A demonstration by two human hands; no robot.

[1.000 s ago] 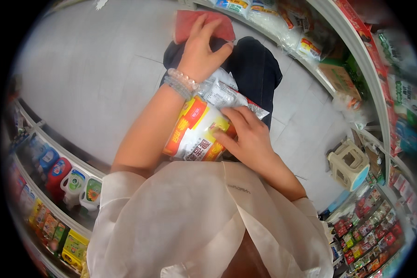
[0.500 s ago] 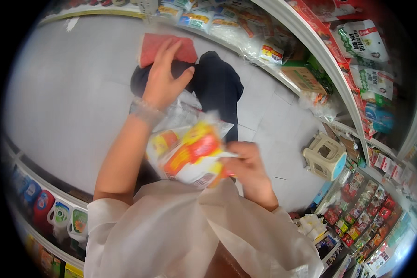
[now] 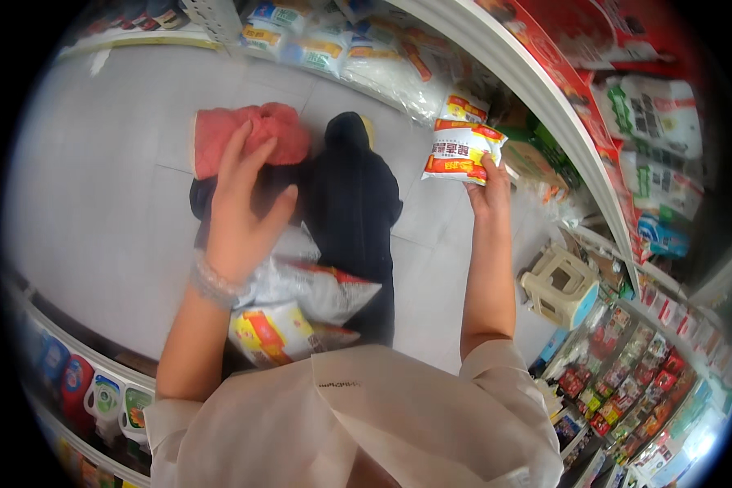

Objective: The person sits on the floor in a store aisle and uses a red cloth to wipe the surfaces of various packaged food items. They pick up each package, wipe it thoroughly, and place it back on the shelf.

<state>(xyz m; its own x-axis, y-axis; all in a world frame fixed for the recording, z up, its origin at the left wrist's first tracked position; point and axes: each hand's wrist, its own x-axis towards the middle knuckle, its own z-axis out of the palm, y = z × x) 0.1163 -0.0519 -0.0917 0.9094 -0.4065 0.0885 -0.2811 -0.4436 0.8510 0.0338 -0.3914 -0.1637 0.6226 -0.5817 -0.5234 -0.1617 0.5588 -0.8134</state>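
My right hand [image 3: 490,191], arm stretched forward, grips a white, red and yellow plastic pouch [image 3: 457,150] by its near right corner. A similar pouch [image 3: 465,107] shows just behind it at the edge of the low shelf. On my lap lie another yellow, red and white pouch [image 3: 270,332] and a silvery pouch [image 3: 325,294], partly covered by my left forearm. Fingers spread, my left hand [image 3: 248,199] is over my dark-trousered leg with nothing in it. Its fingertips overlap a folded red cloth [image 3: 281,134]; whether they touch it I cannot tell.
White shelving [image 3: 537,89] curves along the right, with bagged goods [image 3: 321,49] on its low level. A green carton [image 3: 533,154] stands beside the pouches. Right of me is a beige plastic stool [image 3: 557,281]. Detergent bottles [image 3: 106,403] line a shelf at the lower left.
My right hand has carried the pouch from over my lap forward and right to the shelf. My left hand and the red cloth appear shifted left and nearer in the view.
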